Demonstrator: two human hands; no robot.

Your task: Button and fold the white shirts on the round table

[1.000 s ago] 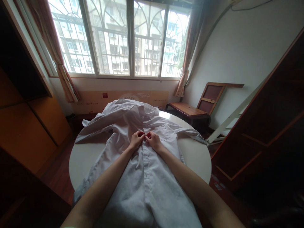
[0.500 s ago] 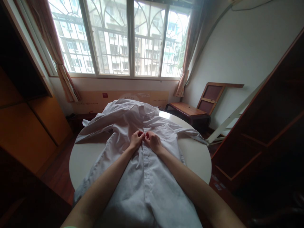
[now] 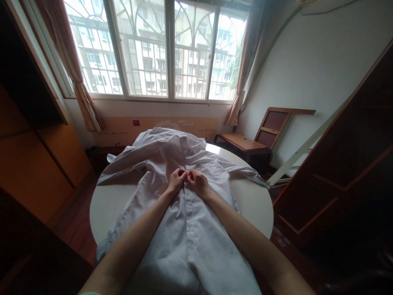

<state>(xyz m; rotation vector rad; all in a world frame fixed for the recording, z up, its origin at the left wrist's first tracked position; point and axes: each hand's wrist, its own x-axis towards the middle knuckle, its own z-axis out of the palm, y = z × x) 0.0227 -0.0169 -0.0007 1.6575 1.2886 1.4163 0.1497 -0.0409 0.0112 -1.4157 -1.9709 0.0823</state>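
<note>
A long white button-front coat (image 3: 208, 233) lies spread over a round white table (image 3: 106, 207), its collar at the far side and its sleeves out to both sides. My left hand (image 3: 177, 179) is closed in a pinch on the front edge of the coat, below the collar. Right beside it, my right hand (image 3: 197, 182) pinches the same front opening from the other side, fingertips almost touching the left ones. Whatever small part lies between the fingertips is too small to make out. Below my hands the button strip runs down toward me.
Behind the table stand a long printed cardboard box (image 3: 147, 123) and a barred window (image 3: 144, 53). At the back right is a wooden bench (image 3: 242, 140) with a frame leaning by it. A dark wooden panel (image 3: 337, 176) rises at the right, orange cabinets (image 3: 46, 176) at the left.
Both hands stay at the same place on the coat's front, with hardly any visible shift of the fingers. The coat lies as before.
</note>
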